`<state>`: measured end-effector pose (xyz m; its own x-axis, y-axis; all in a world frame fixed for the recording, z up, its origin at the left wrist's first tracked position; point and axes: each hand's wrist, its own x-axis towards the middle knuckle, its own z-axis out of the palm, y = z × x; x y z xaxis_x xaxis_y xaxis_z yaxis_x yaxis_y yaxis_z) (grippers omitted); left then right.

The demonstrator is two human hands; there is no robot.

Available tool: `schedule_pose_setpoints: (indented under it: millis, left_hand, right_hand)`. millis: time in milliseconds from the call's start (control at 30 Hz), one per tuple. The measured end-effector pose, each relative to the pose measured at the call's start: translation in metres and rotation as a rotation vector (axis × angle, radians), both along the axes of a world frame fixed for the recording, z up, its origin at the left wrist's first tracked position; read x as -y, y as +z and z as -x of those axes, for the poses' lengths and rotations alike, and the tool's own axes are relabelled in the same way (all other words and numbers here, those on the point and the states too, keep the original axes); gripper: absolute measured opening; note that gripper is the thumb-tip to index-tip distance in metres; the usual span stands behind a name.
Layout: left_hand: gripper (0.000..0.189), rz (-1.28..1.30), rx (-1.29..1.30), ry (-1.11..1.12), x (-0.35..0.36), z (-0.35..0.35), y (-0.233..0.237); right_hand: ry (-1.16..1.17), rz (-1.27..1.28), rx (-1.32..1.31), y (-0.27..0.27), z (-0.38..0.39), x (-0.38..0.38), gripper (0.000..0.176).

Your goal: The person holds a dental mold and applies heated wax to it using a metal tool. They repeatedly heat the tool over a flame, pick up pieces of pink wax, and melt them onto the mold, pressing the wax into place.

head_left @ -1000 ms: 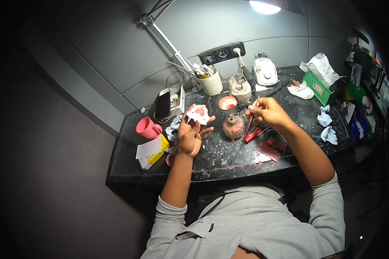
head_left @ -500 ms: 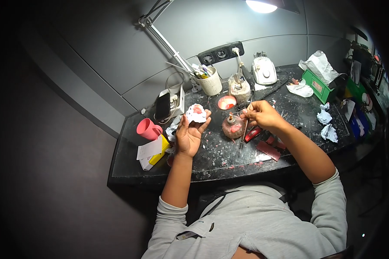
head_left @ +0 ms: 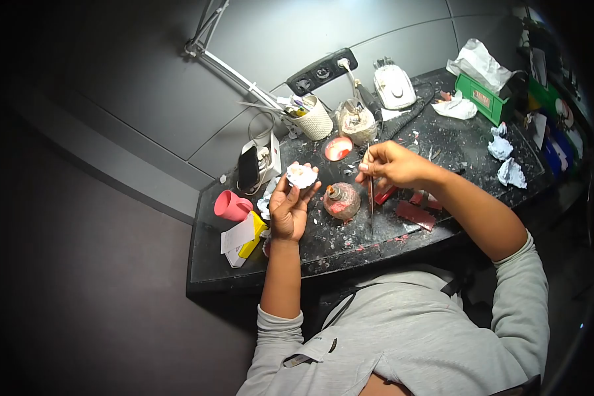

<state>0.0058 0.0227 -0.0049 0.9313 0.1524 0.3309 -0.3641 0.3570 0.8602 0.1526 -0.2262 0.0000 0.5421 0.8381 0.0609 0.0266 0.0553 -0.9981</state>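
Note:
My left hand (head_left: pixel 292 210) holds a white plaster dental cast (head_left: pixel 301 176) up in its fingertips, left of the burner. A pinkish patch shows faintly on the cast. My right hand (head_left: pixel 393 165) pinches a thin wax carver (head_left: pixel 371 198), which stands nearly upright with its lower tip just over the bench. Between the hands sits a round glass spirit burner (head_left: pixel 341 202) with an orange tip at its neck. Behind it lies a small round dish of red and white material (head_left: pixel 338 149). Pink wax sheets (head_left: pixel 416 214) and a red object (head_left: pixel 385 193) are near my right hand.
Pink mug (head_left: pixel 232 206), yellow box (head_left: pixel 254 236) and phone (head_left: pixel 248 168) stand at left. Toward the back are a pen cup (head_left: pixel 313 119), a jar (head_left: pixel 356 122) and a white device (head_left: pixel 394 86). A green box (head_left: pixel 483 99) and crumpled paper (head_left: pixel 511 173) lie right. Scraps litter the black bench (head_left: pixel 297 254).
The whole view has shifted. My right hand and the carver are farther from the burner, and the carver is more upright. The cast has tilted in my left hand, so its pink part shows less.

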Motion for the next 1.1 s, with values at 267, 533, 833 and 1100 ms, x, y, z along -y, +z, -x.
schedule_pose_setpoints:
  millis: [267, 533, 833, 1100]
  left_hand:
    - [0.075, -0.117, 0.021, -0.035, 0.006, 0.004, 0.002]
    - [0.086, -0.316, 0.025, -0.075, 0.009, 0.007, 0.000]
    - [0.084, -0.419, 0.016, -0.090, 0.001, 0.003, -0.008]
    - [0.085, -0.401, 0.011, -0.092, 0.003, 0.003, -0.008]
  right_hand:
    - [-0.143, -0.012, 0.057, 0.006, -0.012, 0.011, 0.018]
    - [-0.155, -0.038, 0.114, 0.015, -0.006, 0.018, 0.021]
    - [-0.170, -0.070, 0.204, 0.009, -0.004, 0.013, 0.026]
    - [-0.169, -0.070, 0.190, 0.008, -0.005, 0.012, 0.029]
